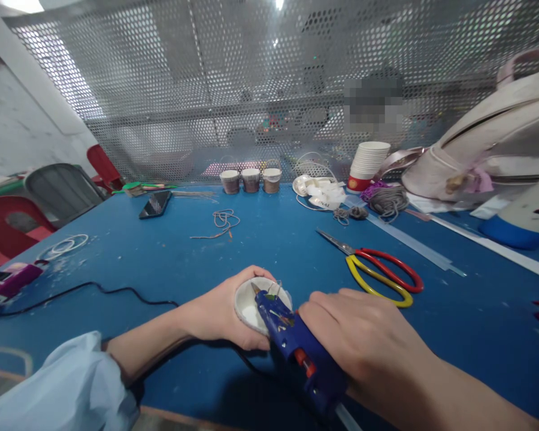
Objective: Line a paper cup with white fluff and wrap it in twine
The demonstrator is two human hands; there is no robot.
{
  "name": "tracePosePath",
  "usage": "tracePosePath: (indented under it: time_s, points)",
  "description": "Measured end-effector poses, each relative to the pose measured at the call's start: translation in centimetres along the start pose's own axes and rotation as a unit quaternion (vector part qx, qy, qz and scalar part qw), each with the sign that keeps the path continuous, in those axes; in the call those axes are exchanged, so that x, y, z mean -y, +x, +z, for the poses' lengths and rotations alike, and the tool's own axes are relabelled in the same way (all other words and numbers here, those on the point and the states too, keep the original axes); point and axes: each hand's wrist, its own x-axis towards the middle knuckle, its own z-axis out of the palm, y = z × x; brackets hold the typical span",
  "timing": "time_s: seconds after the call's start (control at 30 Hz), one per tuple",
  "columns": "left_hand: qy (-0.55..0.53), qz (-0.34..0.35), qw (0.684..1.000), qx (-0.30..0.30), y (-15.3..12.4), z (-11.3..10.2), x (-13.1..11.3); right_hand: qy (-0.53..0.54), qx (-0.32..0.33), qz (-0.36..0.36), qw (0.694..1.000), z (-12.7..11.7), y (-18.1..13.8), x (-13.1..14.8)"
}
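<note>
So close to a burn.
Left hand (pixel 222 314) wraps the white cup (pixel 248 306); right hand (pixel 363 341) grips the blue glue gun (pixel 291 342). A hot drip may burn.

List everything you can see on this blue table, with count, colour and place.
paper cup: one, white, near edge, held
glue gun: one, blue with orange trigger, near edge, held, tip over the paper cup
scissors: one pair, red and yellow handles, right of centre
phone: one, black, back left
small cups: three, brownish, back centre
cup stack: one, white, back right
ribbon: one heap, white, beside the cup stack
bag: one, cream, far right
table: one, blue
left hand: fingers around the paper cup
right hand: fingers around the glue gun
</note>
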Motion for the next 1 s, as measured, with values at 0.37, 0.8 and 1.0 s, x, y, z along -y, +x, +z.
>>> tracePosePath:
  time_s: [0.37,0.8,1.0]
  points:
    - [-0.013,0.001,1.000,0.007,-0.06,0.25,-0.49,0.040,-0.017,-0.038,0.998,0.19,0.46,-0.08]
    - [0.010,0.001,1.000,0.004,0.02,-0.10,-0.01,0.017,0.001,0.001,1.000,-0.17,0.23,-0.18]
    - [0.006,0.006,1.000,0.006,-0.01,0.02,-0.10,0.018,0.018,0.030,0.999,-0.59,-0.09,0.27]
